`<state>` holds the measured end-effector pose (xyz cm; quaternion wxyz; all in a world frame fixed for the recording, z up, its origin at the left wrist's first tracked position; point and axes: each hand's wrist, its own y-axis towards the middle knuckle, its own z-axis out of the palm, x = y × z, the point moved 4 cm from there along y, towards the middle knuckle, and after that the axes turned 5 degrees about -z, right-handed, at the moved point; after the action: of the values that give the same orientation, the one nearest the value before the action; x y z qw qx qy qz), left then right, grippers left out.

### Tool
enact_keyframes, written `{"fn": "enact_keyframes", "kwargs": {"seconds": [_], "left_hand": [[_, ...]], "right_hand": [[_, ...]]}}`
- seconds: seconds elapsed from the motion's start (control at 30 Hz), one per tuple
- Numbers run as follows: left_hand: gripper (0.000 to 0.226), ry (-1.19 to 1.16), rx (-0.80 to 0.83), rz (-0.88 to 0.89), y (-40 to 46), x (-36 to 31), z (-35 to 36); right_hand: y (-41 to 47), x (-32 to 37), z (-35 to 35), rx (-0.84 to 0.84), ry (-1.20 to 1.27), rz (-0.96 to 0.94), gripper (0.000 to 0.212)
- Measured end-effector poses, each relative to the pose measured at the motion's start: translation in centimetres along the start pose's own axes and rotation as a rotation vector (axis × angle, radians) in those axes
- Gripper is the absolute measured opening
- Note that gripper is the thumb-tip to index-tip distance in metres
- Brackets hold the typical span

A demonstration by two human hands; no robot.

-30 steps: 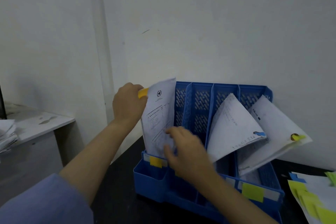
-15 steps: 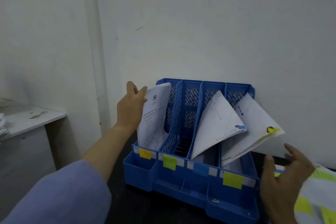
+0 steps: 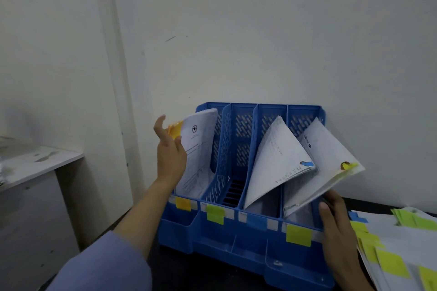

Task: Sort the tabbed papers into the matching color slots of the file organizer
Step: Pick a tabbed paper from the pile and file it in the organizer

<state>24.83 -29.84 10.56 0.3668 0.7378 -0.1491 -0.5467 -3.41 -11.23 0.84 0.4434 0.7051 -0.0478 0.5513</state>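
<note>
A blue file organizer [image 3: 246, 238] with several slots stands against the wall, its slots labelled orange, green, blue and yellow. Orange-tabbed papers [image 3: 199, 146] stand in the leftmost slot, and my left hand [image 3: 169, 151] rests open against their left edge. The green slot is empty. Blue-tabbed papers [image 3: 276, 160] lean in the third slot, and yellow-tabbed papers [image 3: 328, 160] sag out of the fourth. My right hand [image 3: 337, 224] is open beside the organizer's right end, under the sagging yellow-tabbed sheets, next to the unsorted stack of tabbed papers [image 3: 402, 250].
The organizer stands on a dark tabletop [image 3: 170, 274]. A white shelf [image 3: 35, 163] juts out at the left, beside a wall corner. The wall is right behind the organizer.
My right hand left the orange slot and swung to the organizer's right end by the paper stack. My left hand let go of the orange-tabbed papers and opened beside them.
</note>
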Motion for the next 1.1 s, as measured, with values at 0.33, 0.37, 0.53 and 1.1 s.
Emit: {"fn": "enact_keyframes", "kwargs": {"seconds": [0.33,0.37,0.53,1.1], "left_hand": [[0.05,0.163,0.178,0.107,0.1,-1.5,-0.6],[0.057,0.171,0.22,0.116,-0.1,-1.8,-1.0],[0.076,0.173,0.305,0.121,-1.8,-3.7,-3.5],[0.009,0.008,0.657,0.348,-17.7,-17.8,2.3]], "right_hand": [[0.0,-0.1,0.1,-0.034,-0.033,-0.086,0.028],[-0.1,0.0,0.1,-0.038,-0.048,-0.099,0.027],[-0.1,0.4,-0.5,-0.001,-0.096,-0.067,0.028],[-4.0,6.9,-13.5,0.486,-0.48,0.015,0.014]]}}
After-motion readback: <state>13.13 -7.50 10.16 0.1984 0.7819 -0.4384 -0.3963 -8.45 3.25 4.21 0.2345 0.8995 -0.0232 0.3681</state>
